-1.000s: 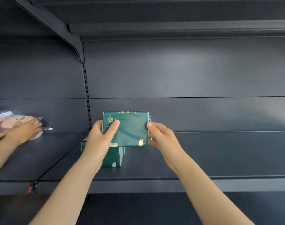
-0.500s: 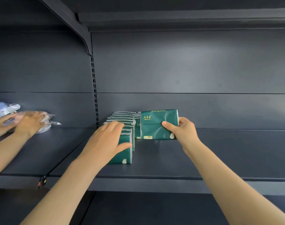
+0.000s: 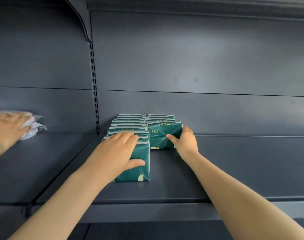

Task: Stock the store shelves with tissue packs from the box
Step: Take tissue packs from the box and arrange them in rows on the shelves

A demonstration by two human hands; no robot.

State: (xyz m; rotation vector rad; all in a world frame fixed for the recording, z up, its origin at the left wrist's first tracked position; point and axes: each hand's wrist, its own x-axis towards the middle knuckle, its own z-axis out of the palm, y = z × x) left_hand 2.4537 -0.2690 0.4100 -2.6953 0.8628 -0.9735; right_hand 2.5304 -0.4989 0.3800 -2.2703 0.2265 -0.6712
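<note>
Head view. Inspector: Where does the stock stand?
Clerk: Two rows of green packs stand on edge on the dark shelf [image 3: 234,170]. The left row [image 3: 128,124] reaches nearer the shelf's front than the right row [image 3: 160,117].
Inspector: Left hand?
Clerk: The left hand [image 3: 118,153] lies over the left row's front packs, fingers flat on their tops, thumb across the front face.
Inspector: Right hand?
Clerk: The right hand [image 3: 185,144] grips the green tissue pack [image 3: 162,134] fronting the right row, thumb on its face.
Inspector: Other?
Clerk: Another person's hand [image 3: 7,129] rests on a pink wrapped pack [image 3: 33,125], far left.
</note>
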